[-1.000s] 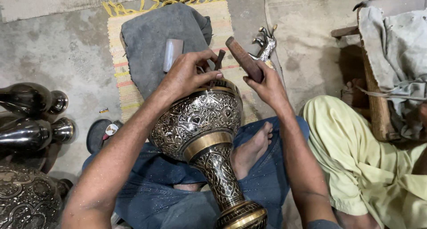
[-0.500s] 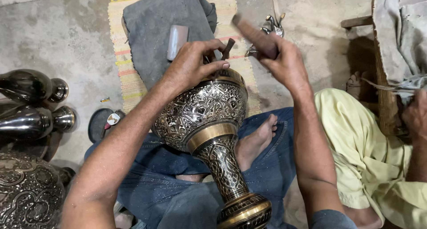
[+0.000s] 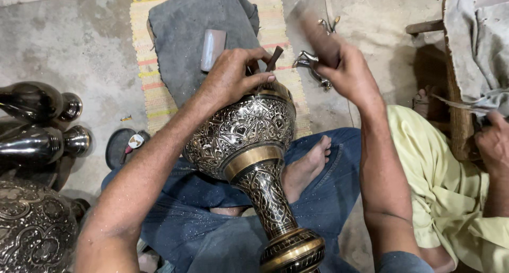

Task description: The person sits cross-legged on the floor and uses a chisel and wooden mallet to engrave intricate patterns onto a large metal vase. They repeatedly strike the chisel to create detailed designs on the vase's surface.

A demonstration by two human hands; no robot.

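Floor: bare grey concrete floor (image 3: 63, 50) with a striped woven mat (image 3: 159, 92) spread on it
Vase: large engraved black-and-brass metal vase (image 3: 244, 135) lying tilted across the person's crossed legs in blue jeans (image 3: 328, 198), wide mouth away from the camera, narrow foot towards it
Cloth: folded grey cloth (image 3: 185, 34) on the mat beyond the vase, a small flat grey stone block (image 3: 213, 49) lying on it
Other vases: two dark plain metal vases (image 3: 37, 124) lying on their sides at the left, an engraved one (image 3: 32, 236) in the lower left corner
Neighbour: a person in pale yellow clothes (image 3: 440, 188) sitting just beside on the right
Left hand: left hand (image 3: 233, 74) closed around a thin dark chisel (image 3: 273, 57), resting on the vase's rim
Right hand: right hand (image 3: 352, 71) raised, gripping a blurred brown wooden mallet (image 3: 315, 29)
Tool: small metal pliers (image 3: 313, 66) on the mat, partly behind the right hand
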